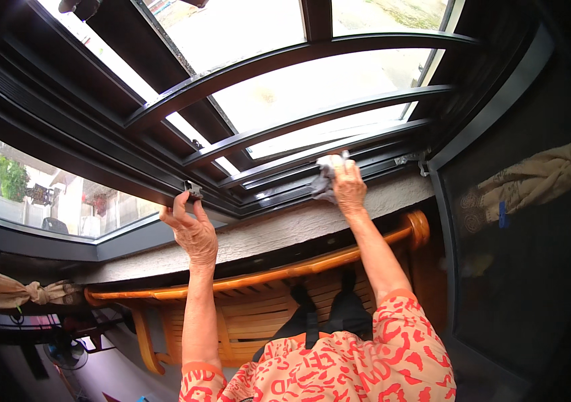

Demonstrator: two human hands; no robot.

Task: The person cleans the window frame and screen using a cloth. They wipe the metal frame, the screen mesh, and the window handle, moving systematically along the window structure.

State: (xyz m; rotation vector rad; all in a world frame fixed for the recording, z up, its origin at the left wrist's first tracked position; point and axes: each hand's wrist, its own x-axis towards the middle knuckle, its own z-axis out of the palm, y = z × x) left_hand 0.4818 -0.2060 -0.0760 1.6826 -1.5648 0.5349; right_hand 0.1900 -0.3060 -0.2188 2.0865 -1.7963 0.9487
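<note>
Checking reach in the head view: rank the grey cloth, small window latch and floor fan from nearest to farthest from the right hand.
1. Crumpled grey cloth, under the right hand.
2. Small dark window latch, leftward, at the left hand.
3. Dark floor fan, far lower left.

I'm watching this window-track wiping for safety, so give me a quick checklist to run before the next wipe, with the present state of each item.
1. Cloth gripped in right hand: ok.
2. Cloth touching the window track: ok, it is pressed onto the dark rails.
3. Left hand braced: ok, fingers hold the sash frame at its small latch.
4. Fingers out of the sliding gap: cannot tell, the fingertips are partly hidden.
5. Footing on the wooden bench: cannot tell, the feet are barely visible.
</note>
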